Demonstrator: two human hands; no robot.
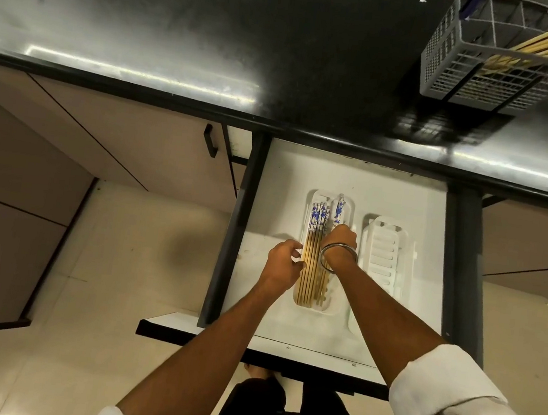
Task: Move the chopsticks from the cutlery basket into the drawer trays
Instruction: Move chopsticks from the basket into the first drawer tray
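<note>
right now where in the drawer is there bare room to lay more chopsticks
The right tray lies bare beside the right hand. The drawer floor behind both trays is bare too. The left tray is crowded: chopsticks fill it, both hands over it, the left hand at its left rim.
</note>
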